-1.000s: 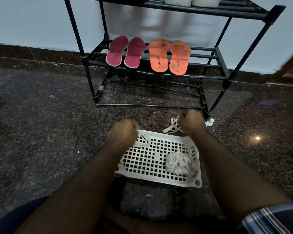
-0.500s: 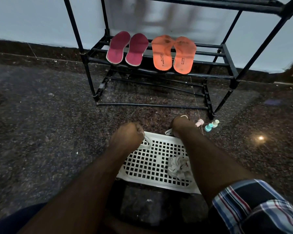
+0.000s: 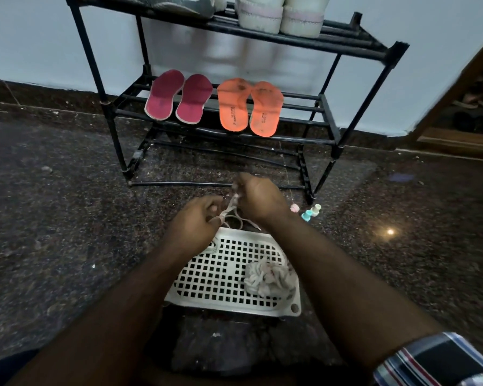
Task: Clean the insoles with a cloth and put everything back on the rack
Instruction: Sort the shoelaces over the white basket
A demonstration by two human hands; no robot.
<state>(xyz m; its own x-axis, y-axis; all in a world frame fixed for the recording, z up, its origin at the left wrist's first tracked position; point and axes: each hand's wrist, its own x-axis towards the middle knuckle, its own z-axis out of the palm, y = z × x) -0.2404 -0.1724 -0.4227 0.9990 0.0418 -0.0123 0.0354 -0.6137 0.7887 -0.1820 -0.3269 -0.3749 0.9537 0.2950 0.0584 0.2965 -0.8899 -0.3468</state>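
Two hands are working together just past the white perforated tray [image 3: 223, 274]: the left hand [image 3: 195, 227] and the right hand [image 3: 258, 199] are both pinching a pale shoelace [image 3: 232, 206], fingers clenched around it. The crumpled cloth [image 3: 271, 277] is lying on the tray. The pink insoles [image 3: 179, 97] and orange insoles [image 3: 250, 107] are sitting side by side on the black rack [image 3: 326, 107], middle shelf, with white shoes [image 3: 279, 15] resting above.

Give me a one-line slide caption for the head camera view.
Both hands, left and right, grip white laces above a perforated tray; insoles on rack.
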